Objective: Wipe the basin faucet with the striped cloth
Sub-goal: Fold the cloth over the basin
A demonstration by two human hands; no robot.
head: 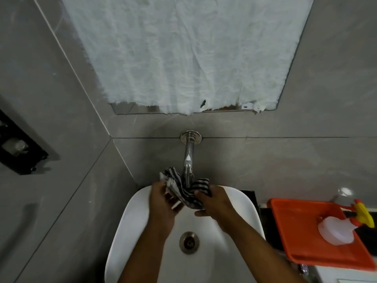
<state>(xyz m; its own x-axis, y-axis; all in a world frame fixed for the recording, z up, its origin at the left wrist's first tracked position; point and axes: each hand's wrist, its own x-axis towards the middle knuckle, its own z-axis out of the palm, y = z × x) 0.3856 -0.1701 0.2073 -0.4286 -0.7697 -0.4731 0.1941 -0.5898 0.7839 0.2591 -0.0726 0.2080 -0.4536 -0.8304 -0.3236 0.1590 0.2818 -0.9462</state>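
Note:
A chrome faucet [189, 158] juts from the grey tiled wall over a white basin [126, 217]. The black-and-white striped cloth [184, 189] is looped around the spout's lower end, one end sticking up on the left, the other on the right. My left hand [163, 205] grips the cloth's left part. My right hand [214, 203] grips its right part. Both hands hover above the basin bowl, just below the spout tip, which the cloth hides.
The basin drain [189, 242] lies below my hands. An orange tray [302, 242] at the right holds a white spray bottle [336, 229] with a yellow-red trigger. A paper-covered mirror [183, 54] hangs above. A black wall holder [18, 146] is at left.

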